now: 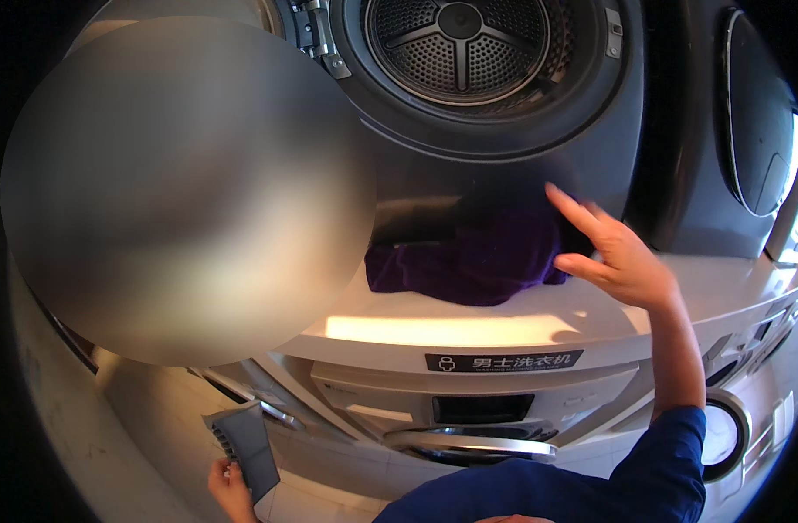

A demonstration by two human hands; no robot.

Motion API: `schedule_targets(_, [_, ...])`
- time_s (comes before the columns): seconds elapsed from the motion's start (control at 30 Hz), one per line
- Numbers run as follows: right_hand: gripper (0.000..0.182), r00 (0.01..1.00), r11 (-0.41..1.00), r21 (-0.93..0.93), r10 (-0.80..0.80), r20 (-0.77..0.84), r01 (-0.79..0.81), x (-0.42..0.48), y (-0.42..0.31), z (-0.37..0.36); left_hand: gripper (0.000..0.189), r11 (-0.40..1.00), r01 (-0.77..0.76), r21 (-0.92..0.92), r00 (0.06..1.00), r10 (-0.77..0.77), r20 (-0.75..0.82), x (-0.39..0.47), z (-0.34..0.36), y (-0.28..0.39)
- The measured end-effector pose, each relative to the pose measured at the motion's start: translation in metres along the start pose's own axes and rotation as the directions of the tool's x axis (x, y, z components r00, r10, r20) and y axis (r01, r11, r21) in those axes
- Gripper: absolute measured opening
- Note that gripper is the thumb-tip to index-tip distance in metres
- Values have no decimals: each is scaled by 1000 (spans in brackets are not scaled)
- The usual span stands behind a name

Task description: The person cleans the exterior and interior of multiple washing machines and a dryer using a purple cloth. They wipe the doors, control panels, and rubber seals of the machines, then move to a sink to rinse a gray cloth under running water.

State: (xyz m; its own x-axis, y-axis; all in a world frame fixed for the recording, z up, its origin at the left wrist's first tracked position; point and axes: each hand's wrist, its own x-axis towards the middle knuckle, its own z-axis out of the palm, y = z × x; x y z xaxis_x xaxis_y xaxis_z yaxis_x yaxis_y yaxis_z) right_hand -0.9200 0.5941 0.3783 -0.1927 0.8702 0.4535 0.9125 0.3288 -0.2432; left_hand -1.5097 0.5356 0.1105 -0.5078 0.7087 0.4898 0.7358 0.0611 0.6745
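Observation:
My left hand (232, 487), low at the left, grips the end of a flat grey wedge-shaped piece (252, 444) with a ribbed edge, likely a dryer's lint filter. Fingers spread, my right hand (611, 255) is over the right end of a dark purple cloth (471, 265), possibly a towel. Whether it touches the cloth cannot be made out. That cloth lies crumpled on a white counter (438, 330), against the front of a dark grey dryer (503, 176). The dryer's round door stands open to its perforated metal drum (461, 52), where no laundry shows.
A large blurred disc hides much of the left side. Another dark machine (758, 118) stands to the right with its door closed. Beneath the counter sits a white washing machine (474, 405), its round door (471, 444) jutting out. A label strip (503, 361) bears writing.

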Motion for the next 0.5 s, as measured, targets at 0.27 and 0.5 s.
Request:
schedule_targets(0.27, [83,856,749,-611,-470,-215,258,119,-9,86,8,993,-40,-107,999,43,26,8,16,8])
schedule_targets(0.5, [57,899,581,-766,-438,-10,274,79,39,79,22,966,251,66,954,-259,152,-11,7,4])
